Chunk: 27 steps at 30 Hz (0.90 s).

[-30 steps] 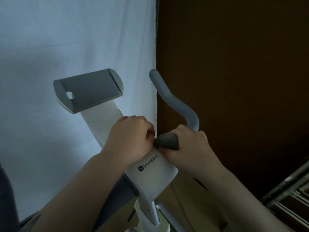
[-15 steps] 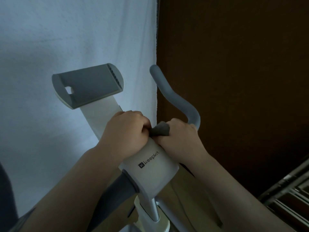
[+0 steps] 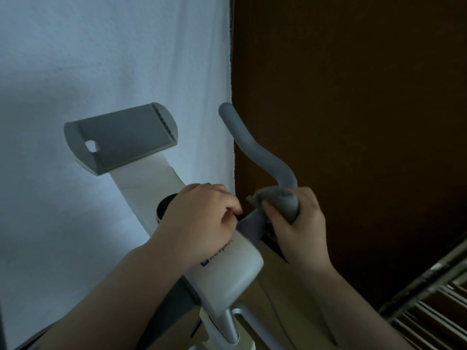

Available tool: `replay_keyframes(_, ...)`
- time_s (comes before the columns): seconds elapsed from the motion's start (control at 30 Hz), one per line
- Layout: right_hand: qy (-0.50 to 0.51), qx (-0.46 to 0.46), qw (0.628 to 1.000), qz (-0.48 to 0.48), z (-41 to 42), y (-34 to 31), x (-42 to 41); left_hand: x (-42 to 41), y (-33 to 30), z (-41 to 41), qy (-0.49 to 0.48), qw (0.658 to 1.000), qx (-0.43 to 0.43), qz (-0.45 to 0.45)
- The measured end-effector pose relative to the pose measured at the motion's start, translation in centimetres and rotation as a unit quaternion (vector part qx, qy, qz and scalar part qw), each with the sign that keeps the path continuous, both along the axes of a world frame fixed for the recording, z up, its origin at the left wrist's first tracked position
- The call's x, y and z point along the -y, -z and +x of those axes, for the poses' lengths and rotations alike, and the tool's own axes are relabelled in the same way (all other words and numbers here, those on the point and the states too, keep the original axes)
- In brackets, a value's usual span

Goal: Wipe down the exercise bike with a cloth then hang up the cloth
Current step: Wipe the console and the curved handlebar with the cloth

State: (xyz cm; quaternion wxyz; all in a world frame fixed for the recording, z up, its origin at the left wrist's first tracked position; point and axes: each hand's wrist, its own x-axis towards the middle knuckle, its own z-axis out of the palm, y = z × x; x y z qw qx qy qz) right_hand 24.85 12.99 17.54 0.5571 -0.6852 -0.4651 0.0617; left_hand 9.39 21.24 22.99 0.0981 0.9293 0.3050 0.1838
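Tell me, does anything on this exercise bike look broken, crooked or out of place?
Nothing stands out. The right hand grips a grey cloth wrapped round the right handlebar, the left hand rests curled on the white console, and the grey tablet holder looks intact. The dim light hides fine marks.

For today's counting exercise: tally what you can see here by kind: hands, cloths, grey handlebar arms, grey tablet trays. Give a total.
Hands: 2, left hand, right hand
Cloths: 1, grey cloth
Grey handlebar arms: 1, handlebar arm
Grey tablet trays: 1, tablet tray
Total: 5
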Motion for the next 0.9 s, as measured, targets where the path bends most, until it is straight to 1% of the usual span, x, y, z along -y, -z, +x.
replay_keyframes(0.07, 0.043, -0.053, 0.997, 0.032, -1.1, 0.8, 0.3, 0.6, 0.6, 0.4, 0.026, 1.000, 0.003, 0.008)
replay_keyframes(0.1, 0.043, -0.051, 0.996, 0.051, -2.1, 1.4, 0.8, 0.8, 0.8, 0.5, 0.029, 0.999, 0.002, 0.015)
replay_keyframes(0.17, 0.006, -0.030, 0.997, 0.064, -3.5, 2.0, 1.6, 1.0, 1.0, 0.7, 0.025, 1.000, 0.006, 0.015)
replay_keyframes(0.2, -0.008, -0.042, 0.997, 0.066, -3.0, 2.0, 1.4, 1.1, 1.0, 0.9, 0.025, 1.000, 0.012, 0.004)
replay_keyframes(0.3, 0.015, -0.159, 0.986, 0.035, 0.0, 0.6, -0.6, 1.2, 0.7, 1.6, 0.043, 0.998, 0.021, -0.044)
replay_keyframes(0.33, 0.028, -0.170, 0.985, 0.026, 0.4, 0.4, -0.9, 1.2, 0.5, 1.8, 0.048, 0.998, 0.013, -0.050)
replay_keyframes(0.4, 0.045, -0.142, 0.988, 0.035, -0.4, 1.1, -0.4, 1.0, 0.0, 2.4, 0.052, 0.998, -0.014, -0.040)
replay_keyframes(0.5, 0.028, -0.083, 0.995, 0.046, -1.5, 2.7, 0.8, 0.3, -0.5, 3.5, 0.048, 0.997, -0.038, -0.043)
replay_keyframes(0.53, 0.035, -0.069, 0.996, 0.034, -0.6, 2.8, 0.4, 0.1, -0.5, 3.9, 0.047, 0.997, -0.034, -0.046)
replay_keyframes(0.67, 0.115, -0.026, 0.993, 0.003, 2.2, 1.6, -1.8, -0.4, 0.4, 4.8, 0.049, 0.997, 0.000, -0.056)
replay_keyframes(0.73, 0.093, 0.015, 0.996, 0.007, 1.3, 1.8, -1.1, -0.5, 0.5, 4.6, 0.044, 0.997, 0.002, -0.065)
replay_keyframes(0.8, 0.026, 0.026, 0.999, 0.010, 0.9, 2.2, 0.1, -0.6, 0.4, 4.3, 0.044, 0.995, 0.010, -0.086)
replay_keyframes(0.83, 0.014, 0.042, 0.999, -0.002, 1.7, 2.2, 0.2, -0.7, 0.4, 4.2, 0.044, 0.995, 0.009, -0.092)
replay_keyframes(0.9, 0.047, 0.052, 0.997, -0.025, 4.0, 2.1, -0.8, -0.8, 0.5, 4.1, 0.048, 0.995, 0.008, -0.085)
